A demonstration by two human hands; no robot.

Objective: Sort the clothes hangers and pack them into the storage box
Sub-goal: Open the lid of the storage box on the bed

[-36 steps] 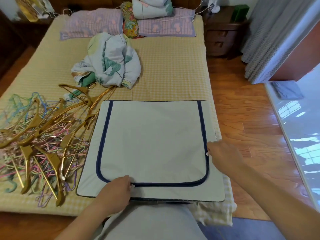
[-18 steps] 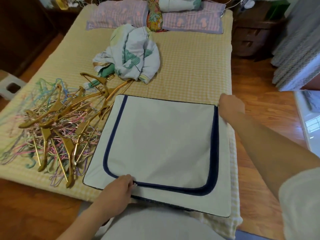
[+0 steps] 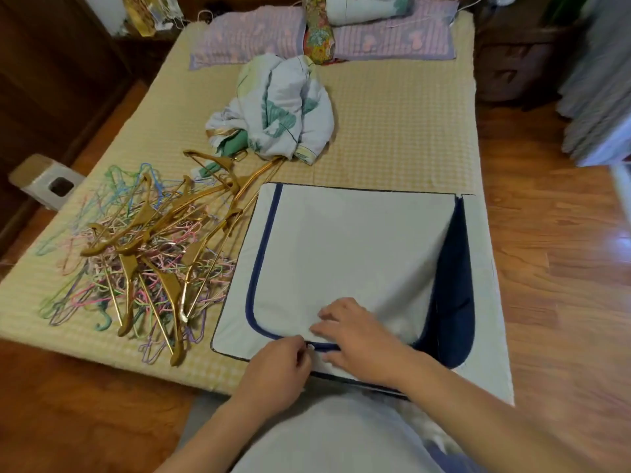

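Left hand (image 3: 278,368) pinching zipper pull, right hand (image 3: 355,332) flat, fingers apart, on soft fabric storage box (image 3: 341,247).

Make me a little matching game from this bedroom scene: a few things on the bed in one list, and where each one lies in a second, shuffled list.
Things:
1. hanger pile
2. storage box
3. crumpled quilt
4. pillows

Places:
A. head of the bed, far end
B. near edge, under both hands
C. middle of the bed
D. left of the box

Pairs: 1-D, 2-B, 3-C, 4-A
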